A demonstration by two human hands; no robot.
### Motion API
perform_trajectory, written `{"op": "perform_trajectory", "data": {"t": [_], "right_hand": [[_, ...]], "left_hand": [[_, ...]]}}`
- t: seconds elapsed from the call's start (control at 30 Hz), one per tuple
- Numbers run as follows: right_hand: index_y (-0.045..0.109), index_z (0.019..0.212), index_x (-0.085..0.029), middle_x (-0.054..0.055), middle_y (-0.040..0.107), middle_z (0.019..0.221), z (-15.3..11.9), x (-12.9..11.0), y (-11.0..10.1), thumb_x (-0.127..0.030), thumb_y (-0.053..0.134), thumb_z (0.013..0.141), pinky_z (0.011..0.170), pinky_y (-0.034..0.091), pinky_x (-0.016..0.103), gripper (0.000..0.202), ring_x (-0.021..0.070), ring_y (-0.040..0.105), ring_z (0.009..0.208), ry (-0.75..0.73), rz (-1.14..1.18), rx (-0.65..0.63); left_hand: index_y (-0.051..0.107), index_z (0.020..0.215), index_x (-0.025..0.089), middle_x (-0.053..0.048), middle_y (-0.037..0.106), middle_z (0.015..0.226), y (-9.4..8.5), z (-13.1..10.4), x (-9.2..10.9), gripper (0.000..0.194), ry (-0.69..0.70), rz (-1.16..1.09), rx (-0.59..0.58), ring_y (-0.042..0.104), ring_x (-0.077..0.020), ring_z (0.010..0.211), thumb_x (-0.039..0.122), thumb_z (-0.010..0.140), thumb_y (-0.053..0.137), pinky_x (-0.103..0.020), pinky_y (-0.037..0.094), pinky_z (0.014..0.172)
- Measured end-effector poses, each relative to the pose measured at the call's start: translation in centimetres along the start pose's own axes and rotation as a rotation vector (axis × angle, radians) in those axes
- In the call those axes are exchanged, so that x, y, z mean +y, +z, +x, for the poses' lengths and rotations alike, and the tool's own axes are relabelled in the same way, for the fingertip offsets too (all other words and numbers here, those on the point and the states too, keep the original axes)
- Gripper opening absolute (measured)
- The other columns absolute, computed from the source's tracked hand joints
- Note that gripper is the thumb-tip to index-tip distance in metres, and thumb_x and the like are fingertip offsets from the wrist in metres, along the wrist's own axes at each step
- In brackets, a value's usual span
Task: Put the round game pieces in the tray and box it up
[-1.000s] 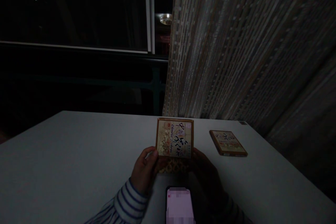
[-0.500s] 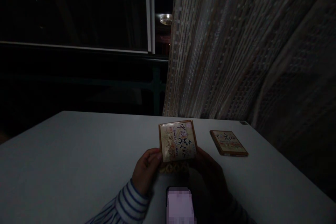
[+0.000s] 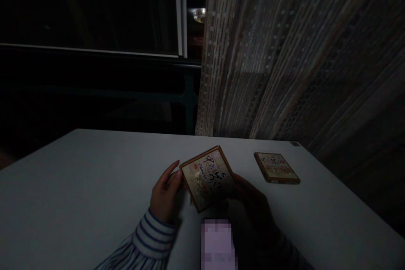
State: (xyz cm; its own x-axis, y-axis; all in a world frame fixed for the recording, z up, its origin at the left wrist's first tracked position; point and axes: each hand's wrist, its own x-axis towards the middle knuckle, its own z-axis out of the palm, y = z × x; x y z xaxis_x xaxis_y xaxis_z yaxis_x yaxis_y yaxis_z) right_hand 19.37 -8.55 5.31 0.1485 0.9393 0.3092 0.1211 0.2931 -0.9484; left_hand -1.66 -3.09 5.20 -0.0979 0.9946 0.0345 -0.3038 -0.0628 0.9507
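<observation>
A flat square Chinese chess box (image 3: 207, 179), cream with brown edges and dark lettering, is raised over the white table with its face tilted toward me. My left hand (image 3: 164, 194) pinches its left corner, thumb on the near side and fingers partly behind. Along the right edge, my right hand (image 3: 253, 200) grips it too, mostly in deep shadow. A small pale bit of something shows below the box's left side; I cannot make it out.
A second, similar box (image 3: 278, 168) lies flat on the white table (image 3: 95, 185) at the right. Close to me is a phone (image 3: 218, 244) with its screen lit and blurred. A string curtain (image 3: 253, 50) hangs behind the table's far edge, beside a dark window (image 3: 88, 8).
The held box has turned counterclockwise, so its left side sits lower and its corner points at me. My left hand has shifted slightly left and up. The row of round pieces below it is hidden.
</observation>
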Motion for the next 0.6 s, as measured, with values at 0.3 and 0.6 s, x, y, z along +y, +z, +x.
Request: {"op": "perform_trajectory", "data": {"t": [0.3, 0.6], "right_hand": [[0.062, 0.109, -0.021, 0.006, 0.063, 0.110, 0.09, -0.27, -0.23, -0.038, 0.052, 0.081, 0.089, 0.048, 0.041, 0.034, 0.0233, 0.057, 0.103, 0.011, -0.018, -0.018], [0.064, 0.105, -0.020, 0.007, 0.067, 0.102, 0.18, -0.09, -0.27, -0.041, 0.056, 0.077, 0.072, 0.056, 0.036, 0.035, 0.0215, 0.064, 0.087, -0.013, -0.058, 0.087]], "left_hand": [[0.065, 0.096, 0.015, -0.007, 0.068, 0.088, 0.15, 0.09, -0.03, 0.050, -0.029, 0.029, 0.038, 0.062, -0.0180, 0.075, 0.045, 0.055, 0.073, -0.025, 0.051, 0.061], [0.062, 0.088, 0.013, -0.005, 0.068, 0.075, 0.56, -0.11, 0.32, 0.050, -0.093, -0.008, 0.011, 0.062, -0.0176, 0.065, 0.041, 0.050, 0.077, -0.023, 0.049, 0.050]]}}
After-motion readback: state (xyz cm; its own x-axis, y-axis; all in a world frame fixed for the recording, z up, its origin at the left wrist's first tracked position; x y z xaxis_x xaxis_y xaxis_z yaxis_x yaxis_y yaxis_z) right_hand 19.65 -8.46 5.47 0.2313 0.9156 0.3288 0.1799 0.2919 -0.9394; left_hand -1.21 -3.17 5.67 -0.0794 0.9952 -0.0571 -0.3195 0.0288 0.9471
